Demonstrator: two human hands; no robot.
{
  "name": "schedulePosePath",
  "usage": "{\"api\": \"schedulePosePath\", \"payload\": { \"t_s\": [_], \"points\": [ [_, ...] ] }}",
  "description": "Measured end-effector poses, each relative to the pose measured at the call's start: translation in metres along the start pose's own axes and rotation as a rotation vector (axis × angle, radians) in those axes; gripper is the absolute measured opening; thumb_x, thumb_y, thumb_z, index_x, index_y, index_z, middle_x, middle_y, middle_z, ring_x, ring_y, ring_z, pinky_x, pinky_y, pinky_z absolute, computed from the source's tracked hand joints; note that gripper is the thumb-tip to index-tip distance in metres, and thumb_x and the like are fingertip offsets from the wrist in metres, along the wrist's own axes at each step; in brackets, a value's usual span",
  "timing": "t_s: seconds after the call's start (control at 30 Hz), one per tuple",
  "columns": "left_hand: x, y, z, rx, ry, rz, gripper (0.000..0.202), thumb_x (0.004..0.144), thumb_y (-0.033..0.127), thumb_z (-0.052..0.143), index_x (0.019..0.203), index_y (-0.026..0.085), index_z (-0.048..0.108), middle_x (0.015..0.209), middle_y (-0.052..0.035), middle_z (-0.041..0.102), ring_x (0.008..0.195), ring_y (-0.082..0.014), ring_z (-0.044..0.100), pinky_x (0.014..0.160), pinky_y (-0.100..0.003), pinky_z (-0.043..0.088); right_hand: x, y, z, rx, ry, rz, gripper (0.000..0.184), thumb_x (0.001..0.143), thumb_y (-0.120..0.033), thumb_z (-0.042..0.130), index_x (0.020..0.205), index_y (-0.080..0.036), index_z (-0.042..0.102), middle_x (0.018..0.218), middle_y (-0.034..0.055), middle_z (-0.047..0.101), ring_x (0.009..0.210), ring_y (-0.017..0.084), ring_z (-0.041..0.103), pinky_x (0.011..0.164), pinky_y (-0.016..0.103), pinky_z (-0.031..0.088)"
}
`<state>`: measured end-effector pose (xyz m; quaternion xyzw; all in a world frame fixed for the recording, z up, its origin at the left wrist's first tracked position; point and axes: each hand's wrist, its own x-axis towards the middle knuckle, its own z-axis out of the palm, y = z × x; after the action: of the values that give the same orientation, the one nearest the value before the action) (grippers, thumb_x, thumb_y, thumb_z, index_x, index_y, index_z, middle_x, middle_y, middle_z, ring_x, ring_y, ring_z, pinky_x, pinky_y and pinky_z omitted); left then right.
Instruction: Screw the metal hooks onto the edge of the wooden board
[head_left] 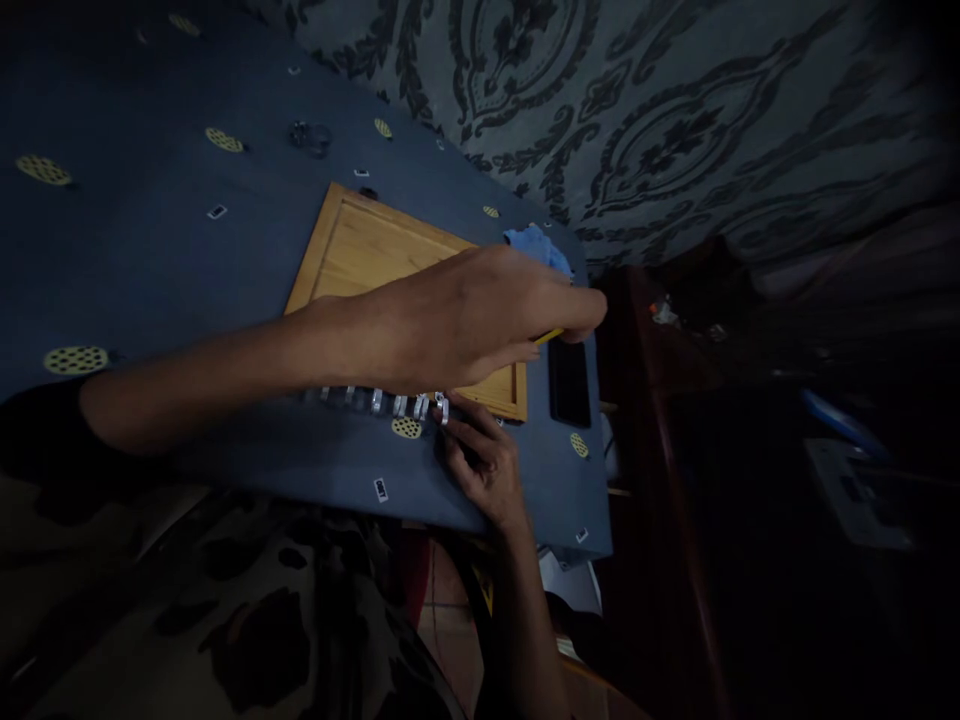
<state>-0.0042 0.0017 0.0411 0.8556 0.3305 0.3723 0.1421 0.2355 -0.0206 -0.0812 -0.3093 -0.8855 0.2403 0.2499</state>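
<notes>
My left hand (pixel 480 315) reaches across the wooden board (pixel 375 240), back of the hand up. Its fingers are closed on a thin yellow object (pixel 552 336), mostly hidden, whose kind I cannot make out. Below it, my right hand (pixel 487 465) is at the board's near edge, with thumb and fingertips closed on a small silver piece (pixel 443 410). That piece stands at the right end of a row of several similar silver pieces (pixel 377 400). The left forearm covers part of this row and much of the board.
A dark phone (pixel 570 382) lies right of the board, with a blue cloth (pixel 537 247) behind. Small clear round items (pixel 309 138) sit farther back on the blue patterned tablecloth (pixel 150 270). A patterned wall covering (pixel 570 110) borders the table. Dark furniture (pixel 667 450) stands to the right.
</notes>
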Motion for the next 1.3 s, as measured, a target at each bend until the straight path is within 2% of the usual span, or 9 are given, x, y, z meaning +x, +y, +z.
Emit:
{"api": "schedulePosePath", "payload": {
  "t_s": [0.23,0.53,0.87,1.07,1.17,1.3],
  "points": [
    [-0.002,0.005,0.004,-0.012,-0.128,0.006,0.026,0.101,0.011,0.040,0.098,0.017,0.065,0.089,-0.0062,0.070,0.077,-0.0166,0.064,0.066,-0.030,0.044,0.003,-0.002,0.000,0.050,0.021,-0.023,0.030,0.096,-0.017,0.056,0.117,-0.024,0.077,0.127,0.0115,0.072,0.117,0.026,0.071,0.095,0.044,0.061],
    [-0.004,0.002,0.011,-0.009,-0.114,0.013,0.028,0.099,0.007,0.037,0.094,0.018,0.062,0.091,-0.0064,0.069,0.077,-0.0163,0.063,0.064,-0.030,0.043,0.001,-0.001,0.002,0.049,0.032,-0.012,0.029,0.096,-0.018,0.056,0.115,-0.023,0.077,0.128,0.0121,0.071,0.115,0.025,0.071,0.093,0.043,0.062],
    [-0.005,-0.002,0.016,0.059,-0.146,0.055,0.022,0.103,0.012,0.038,0.100,0.019,0.059,0.094,-0.0055,0.068,0.077,-0.0152,0.061,0.062,-0.028,0.042,0.001,-0.001,0.001,0.060,0.010,-0.009,0.030,0.097,-0.018,0.055,0.118,-0.025,0.076,0.130,0.0116,0.070,0.116,0.026,0.070,0.093,0.044,0.061],
    [-0.005,0.000,0.017,0.227,-0.152,0.057,0.013,0.101,0.012,0.048,0.106,0.016,0.060,0.090,-0.0050,0.063,0.067,-0.0138,0.053,0.056,-0.028,0.035,0.002,-0.001,0.001,0.050,0.015,-0.010,0.031,0.096,-0.017,0.056,0.117,-0.026,0.076,0.130,0.0100,0.070,0.115,0.026,0.071,0.093,0.045,0.062],
    [-0.005,0.000,0.019,0.278,-0.126,0.059,0.015,0.103,0.018,0.047,0.111,0.016,0.060,0.092,-0.0059,0.062,0.065,-0.0133,0.049,0.054,-0.027,0.033,0.002,-0.001,0.002,0.052,0.018,-0.017,0.031,0.096,-0.018,0.056,0.117,-0.025,0.076,0.129,0.0107,0.070,0.114,0.026,0.071,0.092,0.045,0.061],
    [-0.006,0.000,0.020,0.274,-0.108,0.064,0.019,0.102,0.015,0.044,0.114,0.016,0.059,0.091,-0.0060,0.063,0.065,-0.0131,0.051,0.055,-0.027,0.033,0.002,0.000,0.002,0.046,0.018,-0.013,0.032,0.096,-0.018,0.055,0.118,-0.026,0.076,0.129,0.0099,0.071,0.112,0.026,0.072,0.089,0.044,0.062]
  ]
}}
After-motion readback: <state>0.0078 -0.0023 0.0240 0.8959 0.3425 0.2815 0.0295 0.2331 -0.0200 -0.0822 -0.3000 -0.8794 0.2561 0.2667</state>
